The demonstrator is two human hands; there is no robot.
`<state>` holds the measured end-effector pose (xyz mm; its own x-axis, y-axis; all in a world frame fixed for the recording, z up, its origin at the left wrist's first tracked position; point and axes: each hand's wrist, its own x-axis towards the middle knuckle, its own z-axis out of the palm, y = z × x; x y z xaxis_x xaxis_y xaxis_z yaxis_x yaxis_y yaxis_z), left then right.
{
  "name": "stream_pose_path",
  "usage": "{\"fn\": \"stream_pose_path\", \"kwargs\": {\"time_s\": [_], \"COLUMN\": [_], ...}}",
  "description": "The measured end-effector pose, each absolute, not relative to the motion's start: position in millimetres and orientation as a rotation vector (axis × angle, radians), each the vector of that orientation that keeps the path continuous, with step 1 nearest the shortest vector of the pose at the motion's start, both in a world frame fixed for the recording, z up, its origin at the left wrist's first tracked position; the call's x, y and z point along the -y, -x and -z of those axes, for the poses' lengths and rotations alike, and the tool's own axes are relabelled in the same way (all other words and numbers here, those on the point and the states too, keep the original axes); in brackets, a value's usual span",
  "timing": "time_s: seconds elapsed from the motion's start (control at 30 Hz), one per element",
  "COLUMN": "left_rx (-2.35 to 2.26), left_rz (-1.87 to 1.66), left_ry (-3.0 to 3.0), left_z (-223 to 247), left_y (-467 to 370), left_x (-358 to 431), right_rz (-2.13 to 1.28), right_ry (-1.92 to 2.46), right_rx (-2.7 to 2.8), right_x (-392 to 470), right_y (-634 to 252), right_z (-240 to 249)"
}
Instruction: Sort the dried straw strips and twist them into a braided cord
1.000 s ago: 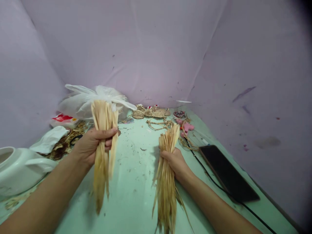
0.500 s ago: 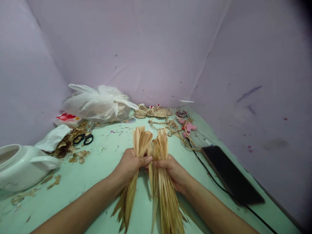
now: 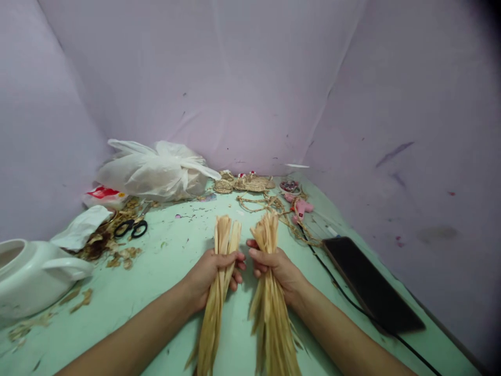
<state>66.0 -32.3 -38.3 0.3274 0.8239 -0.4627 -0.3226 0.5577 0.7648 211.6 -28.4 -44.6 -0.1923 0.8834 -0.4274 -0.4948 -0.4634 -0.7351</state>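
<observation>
Lilac walls enclose a mint-green bench [image 3: 156, 266], where a white pitcher [image 3: 35, 279] sits at the left edge, with dried scraps [image 3: 123, 258] and black-handled scissors [image 3: 133, 226] beyond it and a plastic bag [image 3: 152, 169] toward the far left corner. Over the bench's near middle, a person's left hand [image 3: 205, 271] clasps a bundle of dry strips [image 3: 209, 334]. Woven pieces [image 3: 254, 183], apparently finished, rest along the far edge. Just beside the left hand, not touching it, the right hand [image 3: 285, 274] grips a second bundle [image 3: 274, 329]. Both bundles are gathered but visibly untied and unwoven, suggesting early work with shaping left. A pink glue gun [image 3: 302, 208] lies untouched near the far right corner, a dark phone [image 3: 370, 282] along the right edge.
</observation>
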Motion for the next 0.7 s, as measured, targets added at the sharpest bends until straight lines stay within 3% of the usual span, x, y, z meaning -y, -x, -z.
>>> {"fn": "stream_pose_path", "kwargs": {"time_s": [0.2, 0.7], "left_rx": [-0.917, -1.164], "left_rz": [-0.726, -0.947], "left_ry": [-0.75, -0.661], "left_z": [41.2, 38.5], "left_y": [-75.7, -75.9], "left_x": [39.7, 41.2], "right_rz": [-1.753, -1.672], "right_ry": [0.977, 1.112], "right_rx": [0.81, 0.744], "right_x": [31.5, 28.1], "right_y": [-207.4, -209.9], "right_z": [52.2, 50.9]}}
